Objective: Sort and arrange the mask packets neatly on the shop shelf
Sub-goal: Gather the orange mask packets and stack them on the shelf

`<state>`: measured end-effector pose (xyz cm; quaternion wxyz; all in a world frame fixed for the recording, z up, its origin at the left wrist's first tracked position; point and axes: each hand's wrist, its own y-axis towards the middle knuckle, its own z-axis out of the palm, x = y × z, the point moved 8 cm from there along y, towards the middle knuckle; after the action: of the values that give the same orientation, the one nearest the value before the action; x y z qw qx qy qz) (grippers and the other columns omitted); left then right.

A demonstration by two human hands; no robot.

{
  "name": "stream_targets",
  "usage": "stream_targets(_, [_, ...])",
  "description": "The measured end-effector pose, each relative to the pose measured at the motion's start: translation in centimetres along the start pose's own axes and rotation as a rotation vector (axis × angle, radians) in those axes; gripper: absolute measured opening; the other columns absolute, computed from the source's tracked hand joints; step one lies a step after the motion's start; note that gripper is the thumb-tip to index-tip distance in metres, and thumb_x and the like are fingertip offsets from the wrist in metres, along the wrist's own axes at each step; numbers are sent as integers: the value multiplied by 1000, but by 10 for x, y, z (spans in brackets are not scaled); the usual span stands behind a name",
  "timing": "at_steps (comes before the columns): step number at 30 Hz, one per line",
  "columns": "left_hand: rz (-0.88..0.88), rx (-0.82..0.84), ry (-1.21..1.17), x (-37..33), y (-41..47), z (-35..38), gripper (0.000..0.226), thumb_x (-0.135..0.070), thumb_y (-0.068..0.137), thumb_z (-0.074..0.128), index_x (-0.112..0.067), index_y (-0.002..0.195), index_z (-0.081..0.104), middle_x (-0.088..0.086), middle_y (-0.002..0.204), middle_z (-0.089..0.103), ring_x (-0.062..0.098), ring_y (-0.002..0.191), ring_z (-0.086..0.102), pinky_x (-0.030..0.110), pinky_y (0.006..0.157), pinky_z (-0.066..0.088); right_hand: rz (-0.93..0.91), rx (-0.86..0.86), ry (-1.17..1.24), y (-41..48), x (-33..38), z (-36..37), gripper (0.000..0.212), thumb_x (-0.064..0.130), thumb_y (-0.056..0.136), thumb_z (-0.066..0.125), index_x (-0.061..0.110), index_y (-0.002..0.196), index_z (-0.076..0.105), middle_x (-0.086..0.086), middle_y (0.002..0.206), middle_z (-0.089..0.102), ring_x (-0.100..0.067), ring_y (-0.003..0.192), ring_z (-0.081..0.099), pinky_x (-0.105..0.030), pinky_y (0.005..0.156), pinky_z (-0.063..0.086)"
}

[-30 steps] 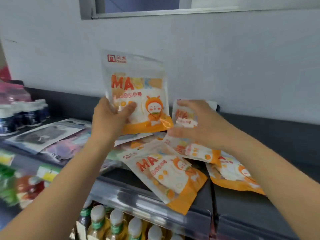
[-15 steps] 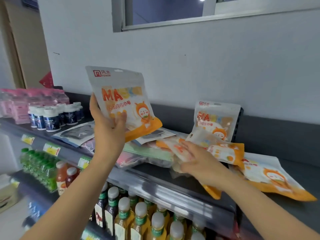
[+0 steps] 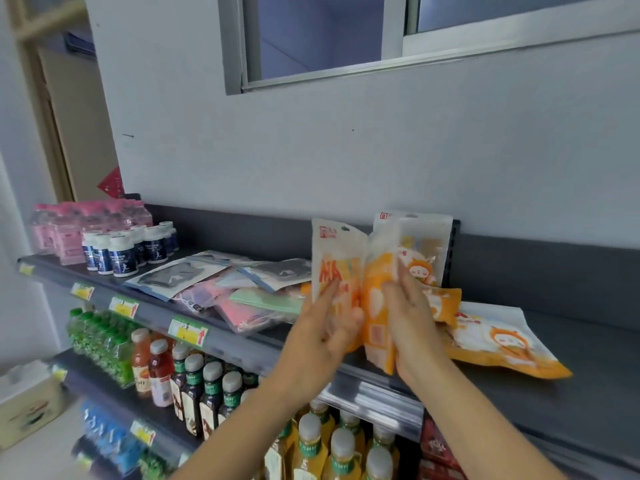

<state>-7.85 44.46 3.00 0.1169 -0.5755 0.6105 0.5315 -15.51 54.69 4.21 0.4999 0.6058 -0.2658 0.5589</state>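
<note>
- Fingers (image 3: 334, 289) of the left hand (image 3: 325, 330) lie close together up the face of the first packet (image 3: 334, 251). They seem to grip it upright above the near edge of the shelf (image 3: 588, 382); blur hides the thumb.
- Right hand (image 3: 414, 323) fingers (image 3: 401, 282) are straight and pressed together, flat against a second packet (image 3: 375, 299). It is turned back side out and touches the first. Whether a thumb clamps it I cannot tell.
- Step in hand, as I judge it: bringing these two orange packets together to square them into a stack.
- Done so far: a standing packet (image 3: 427, 244) leans upright on the far back panel (image 3: 519, 265), right of centre. It looks like the start of a row.
- Left to do: a skewed packet (image 3: 446, 299) lies just behind the right hand, and a flat packet (image 3: 498, 341) lies loose further right.
- Also left: the mixed pile (image 3: 242, 292) of grey, pink and green packets on the left lies overlapping and unsorted.
- Overall this looks early in the job, with most packets waiting to be placed.
</note>
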Motion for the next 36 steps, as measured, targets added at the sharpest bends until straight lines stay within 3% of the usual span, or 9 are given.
stream_targets(3, [118,54,-139,-21,-7,11,77,-63,77,58,-28,142,36,-9,141,47,9,131,44,32,105,41,34,243,-12,-20,7,30,30,54,87,43,44,111,58,29,96,67,13,82,62,-3,60,46])
stream_targets(6, [39,-84,-200,-8,-12,-5,56,-34,81,69,-30,132,47,-9,123,62,9,116,58,28,92,51,33,334,37,-32,7,33,50,64,78,32,40,114,57,43,86,61,28,77,53,6,54,38])
stream_targets(10, [-149,-317,-143,23,-19,-27,47,-12,87,65,-38,122,47,-13,107,64,-3,92,63,9,66,51,77,347,48,-36,-5,33,15,47,91,46,44,104,54,39,88,62,24,83,56,0,59,43])
stream_targets(17, [-132,-511,-180,40,-1,-89,51,-13,91,60,-24,137,42,-6,120,61,7,102,62,16,67,55,7,210,-300,-11,-24,20,35,17,91,56,42,113,46,33,108,49,18,97,49,-6,74,40])
stream_targets(21, [-94,-531,-153,56,18,-124,47,-11,92,59,-25,135,43,-3,123,58,14,108,60,18,71,55,-5,143,-622,17,-37,24,47,9,91,54,22,135,44,7,137,46,-11,125,43,-27,101,38])
stream_targets(24, [-97,-497,-138,73,36,-145,43,-11,92,58,-22,132,45,-3,119,61,15,104,61,25,74,55,-19,78,-774,38,-39,31,50,6,88,54,19,135,44,1,138,47,-17,127,43,-26,97,36])
stream_targets(28, [-62,-454,-89,96,61,-171,32,-12,94,54,-27,122,47,-14,98,59,-5,83,60,5,53,45,-17,47,-1141,74,-44,40,56,8,86,58,20,138,41,-5,138,46,-23,125,44,-32,102,37])
stream_targets(32, [-61,-408,-129,119,85,-190,46,-7,92,55,-27,132,45,-4,115,59,1,92,61,11,57,46,60,36,-1296,88,-59,45,56,8,84,57,20,137,45,-6,139,47,-26,125,45,-36,103,39])
stream_targets(36, [-45,-347,-174,138,105,-194,48,-5,93,54,-25,135,44,-2,118,57,-13,84,59,1,53,42,-3,-27,-1434,92,-61,55,27,11,88,50,16,107,69,-8,117,64,-27,105,57,-41,90,47])
